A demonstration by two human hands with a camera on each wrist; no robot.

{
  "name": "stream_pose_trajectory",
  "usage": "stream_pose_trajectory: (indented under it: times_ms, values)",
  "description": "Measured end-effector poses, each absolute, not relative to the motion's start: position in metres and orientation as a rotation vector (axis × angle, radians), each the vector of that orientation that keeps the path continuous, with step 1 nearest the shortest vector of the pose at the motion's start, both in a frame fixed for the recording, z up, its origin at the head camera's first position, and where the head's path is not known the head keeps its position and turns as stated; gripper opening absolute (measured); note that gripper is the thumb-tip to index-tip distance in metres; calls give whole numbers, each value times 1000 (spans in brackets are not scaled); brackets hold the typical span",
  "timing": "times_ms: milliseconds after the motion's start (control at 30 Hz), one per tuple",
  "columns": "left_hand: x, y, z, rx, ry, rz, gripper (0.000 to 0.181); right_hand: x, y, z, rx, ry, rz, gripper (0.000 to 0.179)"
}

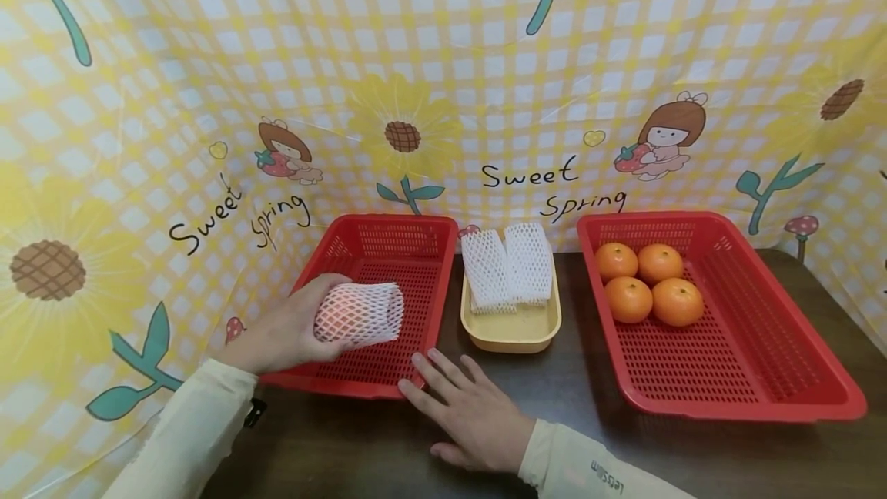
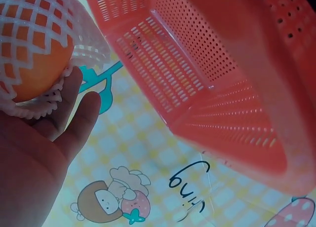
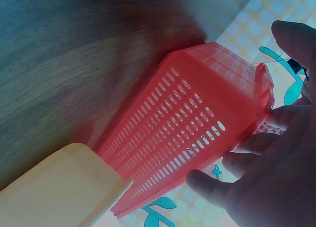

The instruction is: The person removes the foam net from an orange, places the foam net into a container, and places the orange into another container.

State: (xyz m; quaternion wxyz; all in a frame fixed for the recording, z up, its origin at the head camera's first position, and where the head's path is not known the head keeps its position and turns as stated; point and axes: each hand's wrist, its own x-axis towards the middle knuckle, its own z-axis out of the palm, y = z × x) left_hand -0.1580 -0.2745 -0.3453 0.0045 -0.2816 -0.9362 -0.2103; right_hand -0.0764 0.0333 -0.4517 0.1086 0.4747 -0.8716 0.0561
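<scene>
My left hand (image 1: 312, 322) grips an orange (image 2: 42, 69) wrapped in a white foam net sleeve (image 1: 377, 313) over the left red basket (image 1: 449, 268). The sleeve's loose end points right, past the fruit. In the left wrist view the orange's skin shows through the mesh and bare along its lower side. My right hand (image 1: 474, 414) is spread with straight fingers close to that basket's near right corner, holding nothing. In the right wrist view its fingers (image 3: 212, 187) overlap the basket's rim.
A small yellow tray (image 1: 513, 333) with two white foam net sleeves (image 1: 488, 268) stands between the baskets. At the right, another red basket (image 1: 748, 406) holds several oranges (image 1: 677, 302) in its far left part. A checked cloth (image 1: 471, 45) hangs behind the dark wooden table (image 1: 333, 445).
</scene>
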Motion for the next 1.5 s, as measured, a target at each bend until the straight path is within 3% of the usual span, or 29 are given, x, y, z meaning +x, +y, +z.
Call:
stream_pose_trajectory:
  times_ms: [1500]
  values:
    - [-158, -204, -381, -1025, -3028, -788, 86, -53, 133, -453, 1040, -2738, 260, 93]
